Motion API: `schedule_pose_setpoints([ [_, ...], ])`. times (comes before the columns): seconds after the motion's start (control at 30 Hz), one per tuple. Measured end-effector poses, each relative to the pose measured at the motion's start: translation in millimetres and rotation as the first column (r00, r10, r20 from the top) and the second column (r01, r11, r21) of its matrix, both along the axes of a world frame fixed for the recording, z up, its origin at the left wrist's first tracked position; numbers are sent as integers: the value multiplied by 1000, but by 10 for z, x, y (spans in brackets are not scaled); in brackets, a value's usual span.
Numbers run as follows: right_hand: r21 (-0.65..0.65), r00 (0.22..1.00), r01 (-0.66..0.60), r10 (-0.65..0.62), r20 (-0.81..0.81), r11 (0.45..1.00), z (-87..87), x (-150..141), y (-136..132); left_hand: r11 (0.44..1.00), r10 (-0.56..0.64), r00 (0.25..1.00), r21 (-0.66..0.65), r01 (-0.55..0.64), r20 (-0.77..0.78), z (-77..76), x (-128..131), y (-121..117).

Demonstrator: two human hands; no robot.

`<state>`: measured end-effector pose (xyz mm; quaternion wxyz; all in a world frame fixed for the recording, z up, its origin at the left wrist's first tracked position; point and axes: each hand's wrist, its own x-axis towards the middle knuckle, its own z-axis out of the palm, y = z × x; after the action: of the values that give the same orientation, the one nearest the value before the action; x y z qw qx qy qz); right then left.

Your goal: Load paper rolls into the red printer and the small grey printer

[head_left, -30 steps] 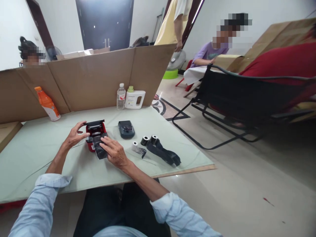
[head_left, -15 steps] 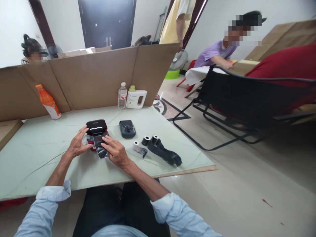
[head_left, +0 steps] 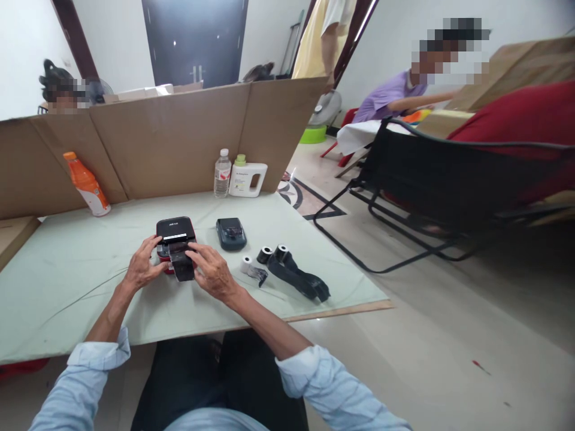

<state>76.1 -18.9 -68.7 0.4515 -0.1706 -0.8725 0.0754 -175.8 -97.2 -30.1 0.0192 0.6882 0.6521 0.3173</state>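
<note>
A small red-and-black label printer (head_left: 176, 228) sits on the table in front of me. My left hand (head_left: 142, 263) steadies its left side, fingertips at the upper edge and thumb low at the front. From the printer a glossy black strip (head_left: 182, 266) hangs forward over the front. My right hand (head_left: 211, 269) holds this strip by its right edge with the fingertips. To the right rests a second, dark portable printer (head_left: 232, 234). Beyond my right hand lie a small white roll (head_left: 247, 263) with a short tail and two black rolls (head_left: 265, 255) with long black strips unrolled.
A cardboard partition (head_left: 179, 149) stands along the table's back. Before it are an orange bottle (head_left: 87, 184), a clear water bottle (head_left: 222, 173) and a white jug (head_left: 247, 179). A black folding chair (head_left: 431, 179) stands to the right, with a person in purple (head_left: 386, 99) beyond it.
The black strip's lower end has lifted slightly and lies flatter and darker. Both hands stay at the printer, shifted only a little. The person in purple has reached farther right.
</note>
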Motion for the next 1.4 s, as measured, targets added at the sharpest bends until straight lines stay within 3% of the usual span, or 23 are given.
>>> schedule_pose_setpoints([
  [0.17,-48,997,44,-41,60,998,90,-34,138,1000,-2,1000,-3,2,18,0,8,-2],
  [0.43,-103,975,42,-18,221,994,81,-102,381,1000,10,1000,-2,-10,-11,-11,10,-6],
  [0.8,-102,975,38,-14,220,994,65,-84,373,999,51,993,10,-50,-104,14,43,-18],
  [1.1,-99,974,38,-14,226,994,106,-77,408,993,95,966,-41,-108,-241,133,81,-46],
  [1.4,-67,975,48,-32,221,997,60,-80,373,996,71,973,-37,-81,-217,25,74,-65],
])
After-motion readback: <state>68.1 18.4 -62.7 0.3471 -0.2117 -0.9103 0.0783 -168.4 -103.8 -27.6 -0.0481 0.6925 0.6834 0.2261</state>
